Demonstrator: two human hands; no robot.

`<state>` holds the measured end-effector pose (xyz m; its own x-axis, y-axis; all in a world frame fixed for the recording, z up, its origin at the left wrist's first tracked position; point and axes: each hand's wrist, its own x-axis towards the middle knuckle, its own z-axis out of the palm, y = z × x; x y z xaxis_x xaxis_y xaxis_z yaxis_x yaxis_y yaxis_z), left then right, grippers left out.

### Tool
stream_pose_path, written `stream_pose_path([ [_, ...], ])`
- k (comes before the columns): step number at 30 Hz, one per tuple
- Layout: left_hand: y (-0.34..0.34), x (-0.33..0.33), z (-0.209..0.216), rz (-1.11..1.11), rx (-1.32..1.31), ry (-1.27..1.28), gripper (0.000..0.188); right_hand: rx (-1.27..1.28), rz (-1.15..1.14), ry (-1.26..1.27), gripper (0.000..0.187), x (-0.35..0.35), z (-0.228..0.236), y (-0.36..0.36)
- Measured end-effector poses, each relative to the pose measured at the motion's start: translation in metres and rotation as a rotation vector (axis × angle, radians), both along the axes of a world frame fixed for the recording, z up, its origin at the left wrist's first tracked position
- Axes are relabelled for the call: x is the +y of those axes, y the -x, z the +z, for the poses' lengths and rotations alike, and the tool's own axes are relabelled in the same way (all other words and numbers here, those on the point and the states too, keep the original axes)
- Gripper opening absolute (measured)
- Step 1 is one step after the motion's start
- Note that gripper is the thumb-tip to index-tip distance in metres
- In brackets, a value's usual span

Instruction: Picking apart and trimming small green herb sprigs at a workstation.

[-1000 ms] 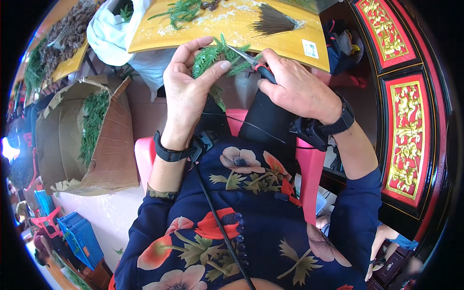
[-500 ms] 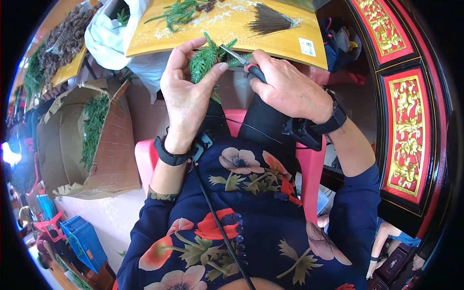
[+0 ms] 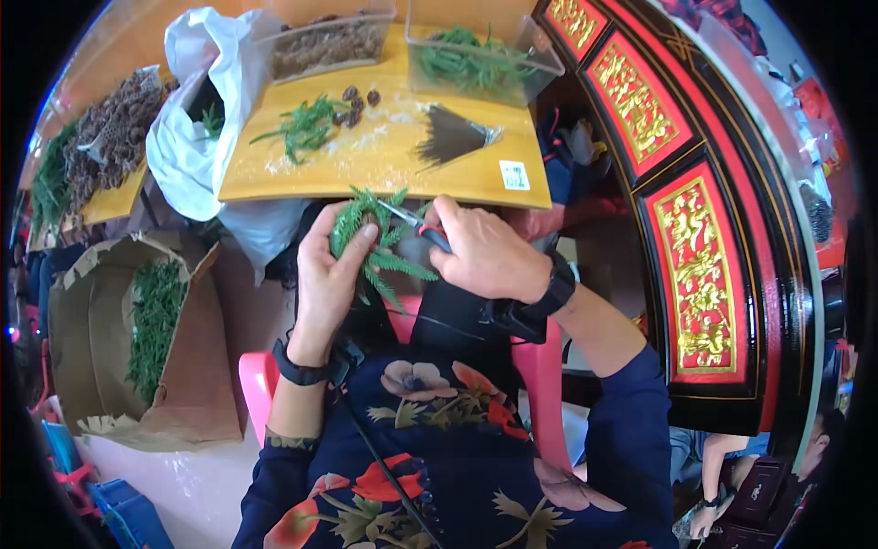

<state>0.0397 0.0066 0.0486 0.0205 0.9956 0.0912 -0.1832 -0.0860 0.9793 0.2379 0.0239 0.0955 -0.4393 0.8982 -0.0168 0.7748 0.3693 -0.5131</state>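
Note:
In front of the table's near edge, my left hand pinches a bushy green artificial pine sprig between thumb and fingers. Its needled branches spread up and to the right. My right hand grips pliers with red and black handles. The slim metal jaws point up and left, over the upper part of the sprig. Whether they bite on a stem cannot be made out. Beyond, on the yellow table, lie a loose green sprig, a few small pine cones and a fanned bundle of thin brown stems.
Clear bins of pine cones and greenery stand at the table's back. A white plastic bag hangs at its left. An open cardboard box holds greenery. Carved red-gold panels flank the right; another person's hand shows lower right.
The view has shifted, bringing the bins at the table's back into sight. The sprig has turned in my left hand, its branches now fanning out rightward. Both hands keep their hold.

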Motion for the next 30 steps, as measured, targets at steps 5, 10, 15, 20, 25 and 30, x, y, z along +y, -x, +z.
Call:
stream_pose_path([
  [5,-0.004,0.000,-0.003,0.088,0.044,-0.118,0.046,0.035,-0.009,0.011,0.031,0.017,0.003,-0.009],
  [10,0.005,0.000,0.001,0.127,-0.044,-0.072,0.055,0.131,-0.098,0.075,0.025,0.085,0.035,-0.029],
  [15,0.006,-0.001,0.001,0.092,-0.060,-0.047,0.051,0.436,-0.377,0.096,0.019,0.202,0.121,-0.035],
  [20,-0.001,-0.009,0.007,-0.009,-0.039,-0.007,0.047,0.324,-0.592,-0.162,0.020,0.327,0.122,-0.057],
  [25,-0.001,-0.010,0.016,-0.053,-0.141,0.015,0.042,0.553,-0.635,-0.158,0.028,0.321,0.094,-0.061],
  [30,0.016,-0.003,0.023,-0.214,-0.267,0.116,0.037,0.613,-0.339,0.206,0.016,0.250,0.059,-0.092],
])
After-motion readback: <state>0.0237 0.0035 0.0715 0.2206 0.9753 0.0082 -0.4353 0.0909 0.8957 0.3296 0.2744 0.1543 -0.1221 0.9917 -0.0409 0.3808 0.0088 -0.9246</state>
